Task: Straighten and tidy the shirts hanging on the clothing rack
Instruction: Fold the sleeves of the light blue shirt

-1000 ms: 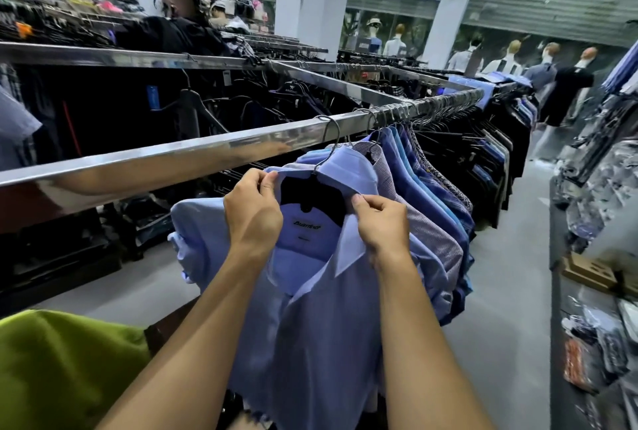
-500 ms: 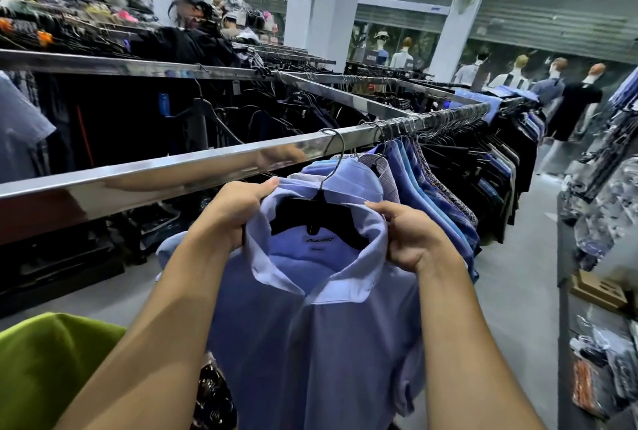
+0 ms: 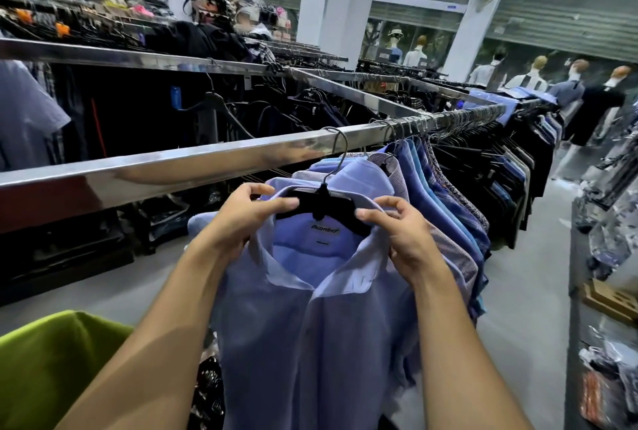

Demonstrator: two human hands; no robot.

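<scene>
A light blue shirt (image 3: pixel 321 333) hangs in front of me on a black hanger (image 3: pixel 324 203) hooked over the steel rack rail (image 3: pixel 193 164). My left hand (image 3: pixel 248 219) pinches the left side of its collar, thumb on the hanger's arm. My right hand (image 3: pixel 397 233) pinches the right side of the collar by the hanger's other arm. Behind it, several blue and patterned shirts (image 3: pixel 445 202) hang packed along the same rail, followed by dark shirts (image 3: pixel 511 174).
A second rail (image 3: pixel 138 58) with dark clothes runs parallel on the left. Mannequins (image 3: pixel 580 98) stand at the far end of the grey aisle floor (image 3: pixel 528 291). A display counter (image 3: pixel 607 309) with packaged goods lines the right. My green sleeve (image 3: pixel 45 360) shows at bottom left.
Both hands have shifted from the shirt's shoulders up onto the collar near the hanger. The collar now lies flatter and the shirt hangs squarer to me.
</scene>
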